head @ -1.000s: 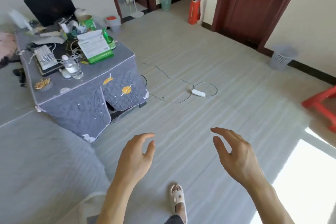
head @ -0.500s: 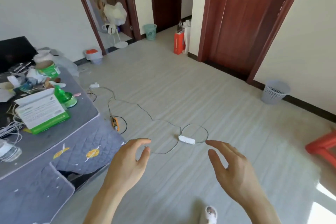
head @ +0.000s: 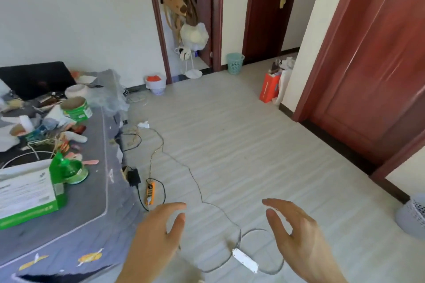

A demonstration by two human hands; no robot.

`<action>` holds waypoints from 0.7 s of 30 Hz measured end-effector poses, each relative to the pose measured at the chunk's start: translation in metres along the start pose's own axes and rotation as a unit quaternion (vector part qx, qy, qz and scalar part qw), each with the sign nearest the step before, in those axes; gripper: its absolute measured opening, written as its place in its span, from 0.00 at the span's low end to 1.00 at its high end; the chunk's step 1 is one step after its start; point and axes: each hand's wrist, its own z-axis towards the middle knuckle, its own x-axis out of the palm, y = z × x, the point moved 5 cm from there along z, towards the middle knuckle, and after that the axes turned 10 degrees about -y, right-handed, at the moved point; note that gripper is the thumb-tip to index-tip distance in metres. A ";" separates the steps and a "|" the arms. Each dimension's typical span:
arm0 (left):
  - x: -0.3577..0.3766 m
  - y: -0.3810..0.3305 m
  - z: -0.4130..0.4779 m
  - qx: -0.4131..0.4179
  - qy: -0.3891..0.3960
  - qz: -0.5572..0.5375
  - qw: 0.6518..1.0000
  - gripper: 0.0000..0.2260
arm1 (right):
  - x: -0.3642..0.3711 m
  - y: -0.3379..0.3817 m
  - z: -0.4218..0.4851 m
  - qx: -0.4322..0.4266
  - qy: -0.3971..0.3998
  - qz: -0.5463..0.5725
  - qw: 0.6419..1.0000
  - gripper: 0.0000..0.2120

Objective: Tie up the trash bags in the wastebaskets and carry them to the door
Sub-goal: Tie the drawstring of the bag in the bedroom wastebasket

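Two limbs in view. Left hand [head: 158, 239]: bare, uncovered from the fingertips across the knuckles to the wrist. Left forearm [head: 135, 275]: bare, cut off by the lower edge of the frame. Right hand [head: 299, 241]: bare in the same manner, its inner side in shadow. Right forearm [head: 326, 277]: bare, likewise cut off by the lower edge. Fingers on both hands are slender, with smooth joints and rounded tips. Nails too blurred to assess. Slight motion blur softens the outlines of both hands.

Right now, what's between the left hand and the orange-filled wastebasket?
Head view: from left hand to wastebasket, only floor with an orange power strip and thin cables.
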 end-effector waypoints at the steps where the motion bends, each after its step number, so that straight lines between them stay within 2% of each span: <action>1: 0.009 0.004 0.026 -0.011 -0.006 -0.010 1.000 0.10 | 0.014 -0.003 0.029 -0.004 0.010 -0.002 1.000 0.10; 3: 0.024 0.014 0.075 -0.033 -0.014 -0.024 0.999 0.11 | 0.041 -0.008 0.081 -0.006 0.030 -0.004 1.000 0.10; 8: 0.060 0.024 0.234 -0.066 0.022 -0.026 0.997 0.09 | 0.112 -0.005 0.221 0.019 0.051 0.026 0.998 0.10; 12: 0.068 0.002 0.358 -0.041 0.046 -0.023 0.998 0.08 | 0.147 0.004 0.327 0.024 0.047 0.046 0.998 0.10; 15: 0.062 -0.013 0.446 -0.034 0.030 -0.021 0.999 0.08 | 0.171 0.015 0.409 0.029 0.027 0.056 0.998 0.11; 21: 0.068 -0.009 0.607 -0.051 -0.023 -0.022 0.998 0.09 | 0.251 0.031 0.578 0.002 0.065 0.071 0.995 0.11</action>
